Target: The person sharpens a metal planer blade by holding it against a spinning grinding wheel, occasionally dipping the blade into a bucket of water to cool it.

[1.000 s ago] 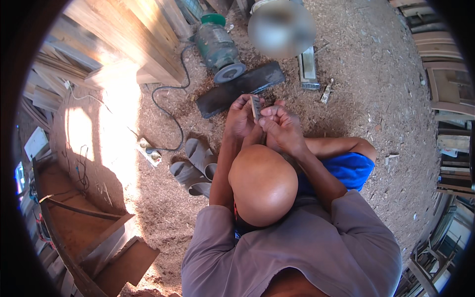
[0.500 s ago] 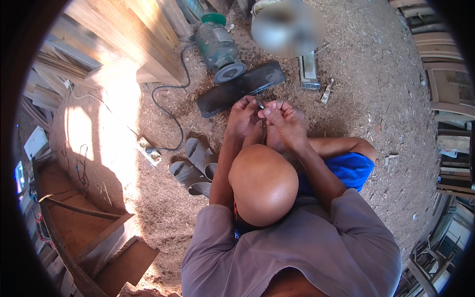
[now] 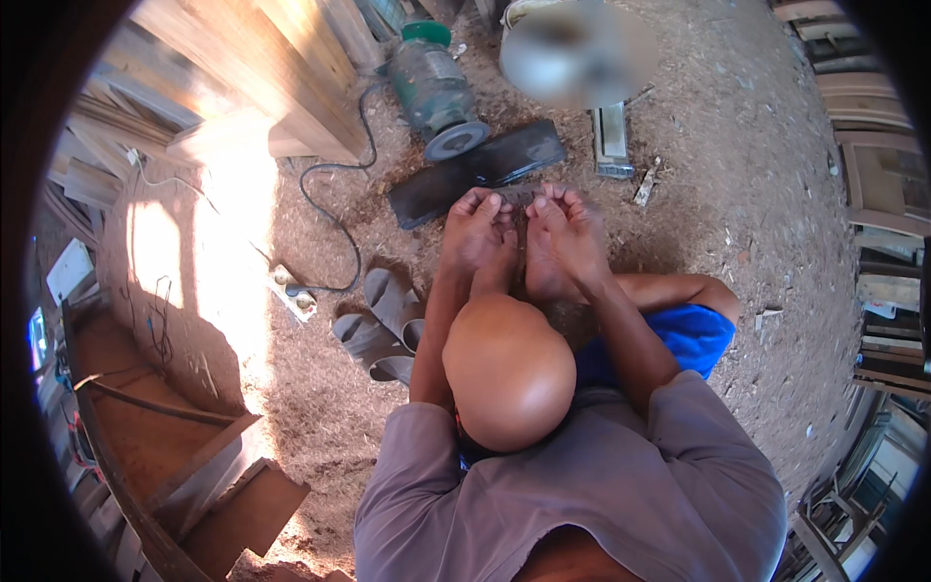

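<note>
My left hand (image 3: 475,231) and my right hand (image 3: 570,228) are side by side in front of me, thumbs uppermost and fingers curled. Between them spans a thin, dark flat strip (image 3: 515,197), one end pinched in each hand. It looks like a small blade, though its exact kind is too small to tell. Just beyond my fingertips lies a long black slab (image 3: 436,190) with a wet-looking top. My bare feet show close under my hands.
A green electric grinder (image 3: 432,87) with a disc stands behind the slab, its cord running to a power strip (image 3: 293,294). Grey boots (image 3: 391,310) lie left. Farther off are a pale container (image 3: 543,68) and a narrow metal-ended block (image 3: 612,141). Wooden boards (image 3: 262,58) lean at left.
My hands have drawn slightly apart. The piece, tilted and angled between my fingers before, now lies level across the gap.
</note>
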`<state>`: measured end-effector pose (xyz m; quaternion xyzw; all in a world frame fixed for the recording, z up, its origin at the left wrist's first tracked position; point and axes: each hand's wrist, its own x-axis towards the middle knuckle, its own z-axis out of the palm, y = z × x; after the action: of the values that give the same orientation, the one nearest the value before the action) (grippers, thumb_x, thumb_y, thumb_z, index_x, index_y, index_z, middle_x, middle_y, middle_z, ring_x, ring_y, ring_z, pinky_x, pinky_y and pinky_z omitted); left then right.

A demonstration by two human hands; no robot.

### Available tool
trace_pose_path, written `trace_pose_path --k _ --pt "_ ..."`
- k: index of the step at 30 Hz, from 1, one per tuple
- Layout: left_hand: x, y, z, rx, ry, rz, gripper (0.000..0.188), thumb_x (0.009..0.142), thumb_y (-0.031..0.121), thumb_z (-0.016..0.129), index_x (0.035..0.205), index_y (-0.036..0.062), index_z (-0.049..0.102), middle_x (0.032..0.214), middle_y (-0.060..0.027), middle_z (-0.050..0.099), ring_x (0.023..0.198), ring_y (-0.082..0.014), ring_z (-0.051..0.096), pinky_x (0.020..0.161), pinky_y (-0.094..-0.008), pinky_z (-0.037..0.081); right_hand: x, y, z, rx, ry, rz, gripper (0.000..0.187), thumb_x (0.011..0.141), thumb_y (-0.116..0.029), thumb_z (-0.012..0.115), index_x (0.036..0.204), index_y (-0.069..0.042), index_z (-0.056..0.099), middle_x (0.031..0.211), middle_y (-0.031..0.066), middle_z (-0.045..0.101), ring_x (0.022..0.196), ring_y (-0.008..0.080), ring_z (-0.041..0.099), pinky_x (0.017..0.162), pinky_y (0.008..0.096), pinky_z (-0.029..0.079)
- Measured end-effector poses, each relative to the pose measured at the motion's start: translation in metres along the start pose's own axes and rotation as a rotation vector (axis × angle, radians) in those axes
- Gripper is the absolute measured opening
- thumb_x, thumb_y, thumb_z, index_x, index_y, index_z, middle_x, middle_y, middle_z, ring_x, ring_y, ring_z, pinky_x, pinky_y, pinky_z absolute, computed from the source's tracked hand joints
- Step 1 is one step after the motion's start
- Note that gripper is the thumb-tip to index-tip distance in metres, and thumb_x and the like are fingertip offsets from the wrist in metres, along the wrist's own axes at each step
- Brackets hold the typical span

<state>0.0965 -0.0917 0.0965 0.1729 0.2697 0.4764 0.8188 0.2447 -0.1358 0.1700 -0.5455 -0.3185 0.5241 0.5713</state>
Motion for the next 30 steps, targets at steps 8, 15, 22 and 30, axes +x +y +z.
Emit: trace_pose_path --k 8,15,22,30 --pt "0.017 0.013 -0.047 0.417 0.249 0.081 0.008 0.088 0.008 0.066 0.092 0.0038 0.060 0.083 -0.0063 0.066 0.064 -0.0084 0.059 0.063 -0.0228 0.053 0.072 0.074 -0.016 -0.442 -0.072 -0.099 0.015 0.085 -0.009 0.066 0.093 0.003 0.064 0.075 0.0078 0.065 0.065 0.0115 0.058 0.062 0.0283 0.049" --pt "0.040 0.024 -0.073 0.731 0.387 0.066 0.013 0.087 0.011 0.067 0.091 -0.0001 0.060 0.081 -0.0063 0.067 0.064 -0.0075 0.059 0.060 -0.0204 0.050 0.119 0.110 0.003 -0.583 -0.083 0.108 0.022 0.081 -0.016 0.070 0.094 0.001 0.065 0.072 0.0096 0.064 0.065 0.0128 0.059 0.064 0.0288 0.048" --pt "0.067 0.030 -0.094 0.742 0.383 0.071 0.015 0.087 0.008 0.065 0.095 -0.0029 0.059 0.083 -0.0085 0.067 0.068 -0.0106 0.062 0.062 -0.0227 0.053 0.146 0.121 0.015 -0.694 -0.085 0.065 0.028 0.078 -0.021 0.072 0.094 0.001 0.065 0.080 0.0163 0.068 0.073 0.0232 0.066 0.070 0.0334 0.050" --pt "0.085 0.035 -0.108 0.779 0.404 0.054 0.017 0.088 0.004 0.062 0.100 -0.0055 0.058 0.087 -0.0112 0.067 0.071 -0.0134 0.065 0.064 -0.0242 0.055 0.166 0.133 0.022 -0.691 -0.099 0.138 0.029 0.078 -0.020 0.072 0.097 0.002 0.066 0.075 0.0152 0.068 0.066 0.0217 0.066 0.066 0.0337 0.051"
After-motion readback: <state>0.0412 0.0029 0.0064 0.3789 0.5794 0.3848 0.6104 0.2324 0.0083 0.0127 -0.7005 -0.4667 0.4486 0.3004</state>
